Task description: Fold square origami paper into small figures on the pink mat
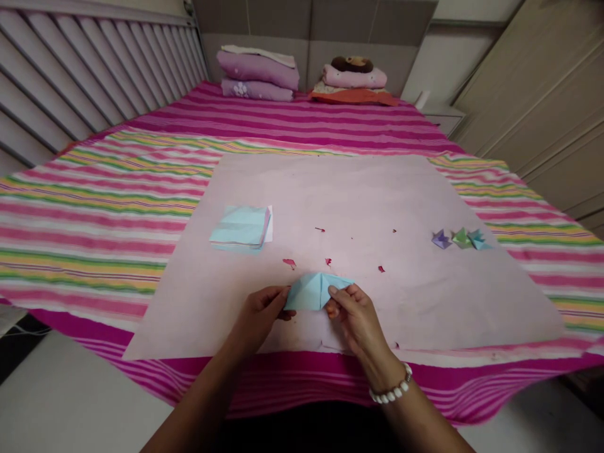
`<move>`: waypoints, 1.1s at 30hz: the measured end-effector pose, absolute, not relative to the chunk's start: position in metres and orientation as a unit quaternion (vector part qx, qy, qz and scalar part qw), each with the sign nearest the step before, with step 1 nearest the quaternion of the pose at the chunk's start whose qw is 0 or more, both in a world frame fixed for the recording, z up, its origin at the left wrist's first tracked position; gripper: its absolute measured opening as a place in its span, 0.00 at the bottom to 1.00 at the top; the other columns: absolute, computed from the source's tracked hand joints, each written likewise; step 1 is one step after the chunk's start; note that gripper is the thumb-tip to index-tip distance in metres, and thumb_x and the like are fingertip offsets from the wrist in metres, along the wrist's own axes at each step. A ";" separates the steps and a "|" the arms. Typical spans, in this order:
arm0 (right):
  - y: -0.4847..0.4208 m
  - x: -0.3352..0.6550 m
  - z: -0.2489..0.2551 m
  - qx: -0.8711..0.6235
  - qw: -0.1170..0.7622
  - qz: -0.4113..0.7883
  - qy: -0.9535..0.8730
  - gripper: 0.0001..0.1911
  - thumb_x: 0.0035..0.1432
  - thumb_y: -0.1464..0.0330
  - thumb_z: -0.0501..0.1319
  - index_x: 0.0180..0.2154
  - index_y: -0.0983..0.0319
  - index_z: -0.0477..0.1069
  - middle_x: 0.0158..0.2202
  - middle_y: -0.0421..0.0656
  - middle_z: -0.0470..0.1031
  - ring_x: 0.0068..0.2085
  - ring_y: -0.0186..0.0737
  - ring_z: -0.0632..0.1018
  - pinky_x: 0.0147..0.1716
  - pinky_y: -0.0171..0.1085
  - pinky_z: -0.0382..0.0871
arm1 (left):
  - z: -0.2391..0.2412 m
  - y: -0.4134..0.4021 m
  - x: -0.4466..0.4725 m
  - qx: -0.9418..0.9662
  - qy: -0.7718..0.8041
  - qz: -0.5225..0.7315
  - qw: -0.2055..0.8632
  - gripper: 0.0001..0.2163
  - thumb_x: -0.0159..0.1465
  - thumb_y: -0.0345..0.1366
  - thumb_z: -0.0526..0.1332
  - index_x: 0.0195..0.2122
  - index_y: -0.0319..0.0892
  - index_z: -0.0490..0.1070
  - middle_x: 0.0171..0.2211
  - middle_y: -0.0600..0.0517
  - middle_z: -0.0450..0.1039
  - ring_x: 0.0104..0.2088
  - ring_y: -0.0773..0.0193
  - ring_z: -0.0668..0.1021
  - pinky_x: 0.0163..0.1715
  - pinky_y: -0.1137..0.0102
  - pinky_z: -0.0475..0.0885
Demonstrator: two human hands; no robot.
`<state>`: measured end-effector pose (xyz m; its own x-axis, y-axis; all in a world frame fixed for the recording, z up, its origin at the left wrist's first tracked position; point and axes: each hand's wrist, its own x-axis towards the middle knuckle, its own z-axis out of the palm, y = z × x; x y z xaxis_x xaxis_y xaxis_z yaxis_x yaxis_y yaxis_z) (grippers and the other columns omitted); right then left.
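A light blue folded paper point(306, 292) is held up between my two hands, just above the big pale sheet point(358, 195). It has a crease running down its middle and slanted upper edges. My left hand point(264, 311) pinches its left corner between thumb and fingers. On the other side, my right hand point(352, 311) grips the right part, thumb on the front face near the crease. To the left lies a stack of square papers point(240, 226), with light blue on top. Three small folded paper figures, purple point(441, 239), green point(461, 238) and blue point(478, 240), stand in a row at the right.
Several dark red specks or tears, such as a red mark point(289, 262), dot the pale sheet. Beneath it spreads a striped bedcover point(108, 214). Folded purple bedding point(258, 66) and a pink pile point(355, 77) rest by the headboard point(278, 25). A white rail point(94, 69) borders the left side.
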<state>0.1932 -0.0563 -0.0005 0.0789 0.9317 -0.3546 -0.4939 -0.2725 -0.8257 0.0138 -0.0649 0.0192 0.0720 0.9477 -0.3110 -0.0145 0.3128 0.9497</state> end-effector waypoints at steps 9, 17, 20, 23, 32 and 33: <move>-0.056 0.193 -0.001 -0.477 0.558 0.636 -0.236 0.17 0.42 0.65 0.72 0.20 0.61 0.63 0.13 0.35 0.69 0.17 0.31 0.69 0.19 0.31 0.63 | 0.019 -0.065 0.011 0.481 0.543 0.390 0.567 0.14 0.56 0.46 0.63 0.36 0.40 0.77 0.26 0.51 0.74 0.27 0.64 0.75 0.30 0.68 0.72; -0.059 0.190 0.001 -0.471 0.525 0.646 -0.292 0.15 0.44 0.65 0.71 0.22 0.61 0.64 0.14 0.36 0.71 0.15 0.30 0.67 0.17 0.30 0.60 | 0.018 -0.064 0.015 0.500 0.551 0.401 0.534 0.11 0.57 0.42 0.64 0.33 0.39 0.75 0.28 0.52 0.74 0.31 0.63 0.74 0.32 0.70 0.69; -0.060 0.189 0.001 -0.467 0.508 0.654 -0.309 0.13 0.43 0.66 0.71 0.26 0.62 0.68 0.14 0.35 0.70 0.15 0.29 0.66 0.16 0.29 0.58 | 0.018 -0.065 0.015 0.471 0.558 0.426 0.533 0.12 0.55 0.41 0.65 0.36 0.40 0.75 0.31 0.52 0.76 0.34 0.62 0.75 0.34 0.69 0.70; -0.061 0.188 -0.001 -0.467 0.512 0.654 -0.305 0.12 0.44 0.66 0.70 0.27 0.62 0.68 0.14 0.35 0.70 0.15 0.28 0.67 0.16 0.28 0.59 | 0.017 -0.065 0.015 0.441 0.541 0.456 0.552 0.17 0.53 0.40 0.67 0.43 0.40 0.73 0.37 0.50 0.78 0.38 0.60 0.77 0.39 0.67 0.71; -0.062 0.184 -0.006 -0.469 0.532 0.637 -0.302 0.12 0.45 0.66 0.70 0.29 0.63 0.68 0.15 0.35 0.70 0.16 0.29 0.68 0.17 0.28 0.61 | 0.007 -0.068 0.019 0.505 0.533 0.408 0.543 0.12 0.51 0.32 0.63 0.37 0.41 0.78 0.39 0.48 0.79 0.41 0.56 0.77 0.41 0.64 0.70; -0.062 0.184 -0.006 -0.467 0.529 0.639 -0.306 0.12 0.45 0.66 0.70 0.29 0.63 0.69 0.15 0.35 0.71 0.16 0.29 0.68 0.17 0.28 0.61 | 0.007 -0.069 0.019 0.516 0.538 0.398 0.535 0.12 0.51 0.32 0.62 0.38 0.40 0.78 0.39 0.47 0.79 0.41 0.55 0.77 0.42 0.64 0.70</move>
